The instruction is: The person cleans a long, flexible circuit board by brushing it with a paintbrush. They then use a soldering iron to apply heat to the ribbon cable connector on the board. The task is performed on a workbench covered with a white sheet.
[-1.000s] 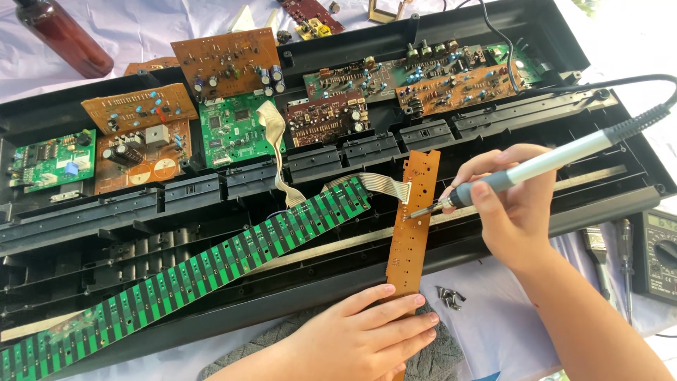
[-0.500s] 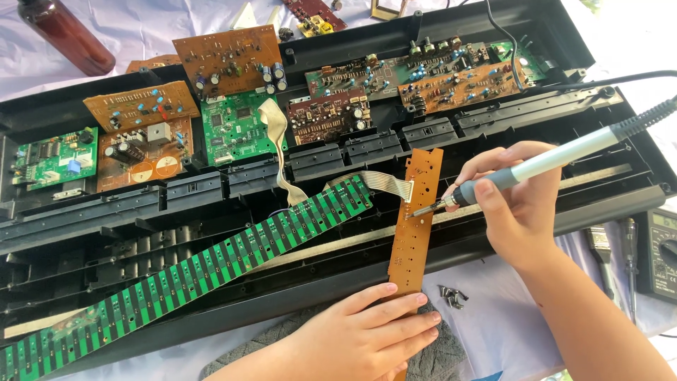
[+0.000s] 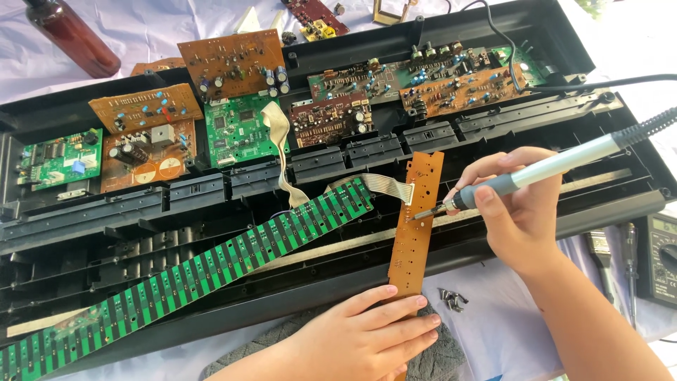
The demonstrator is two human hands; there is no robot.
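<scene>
Little has shifted since earlier: right hand [image 3: 518, 212] still pinches the soldering iron [image 3: 536, 169], tip touching the brown strip board [image 3: 415, 219] (at six o'clock, left hand [image 3: 367, 339] presses it flat), which wants steady, brief contact.

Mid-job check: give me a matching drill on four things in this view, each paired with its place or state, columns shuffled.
Things:
1. soldering iron
2. narrow brown circuit strip
3. long green contact board
4. amber bottle

Places or states:
A. lies slantwise across the open black case
B. stands on the white cloth at the far left corner
C. gripped in the right hand, tip on a board
D. pinned at its near end by the left hand

Pairs: 1-C, 2-D, 3-A, 4-B
</scene>
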